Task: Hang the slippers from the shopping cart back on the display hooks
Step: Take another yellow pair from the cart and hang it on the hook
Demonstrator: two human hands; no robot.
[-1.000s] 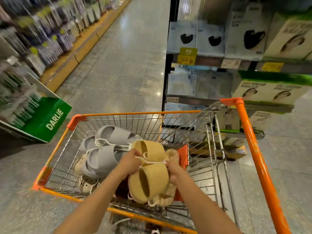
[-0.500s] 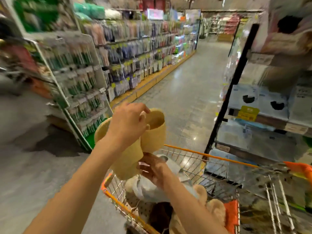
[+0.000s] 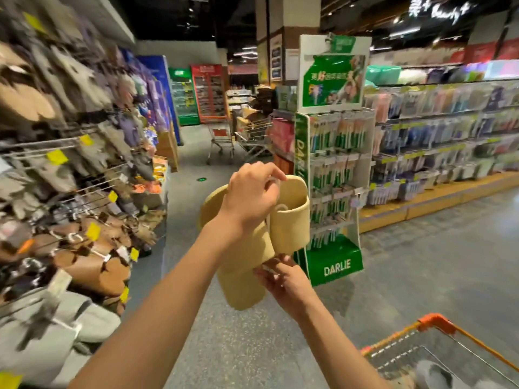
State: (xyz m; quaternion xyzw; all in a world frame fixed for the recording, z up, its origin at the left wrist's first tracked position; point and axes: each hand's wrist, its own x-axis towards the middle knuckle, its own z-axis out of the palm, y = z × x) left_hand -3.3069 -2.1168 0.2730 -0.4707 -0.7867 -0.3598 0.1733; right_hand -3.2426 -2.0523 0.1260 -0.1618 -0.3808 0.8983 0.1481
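The left hand point(image 3: 251, 197) pinches the top of the yellow slippers point(image 3: 289, 220). Below it, the right hand point(image 3: 283, 279) pinches their lower end. Display hooks point(image 3: 70, 169) stand left of both hands.

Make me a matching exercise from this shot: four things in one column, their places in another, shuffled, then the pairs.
Things:
1. yellow slippers
2. cart
3. Darlie stand
4. slipper rack

Places:
A. bottom right corner of the view
B. along the left side
C. held up in the middle by the left hand and the right hand
D. standing on the floor just behind the hands

Pairs: 1-C, 2-A, 3-D, 4-B
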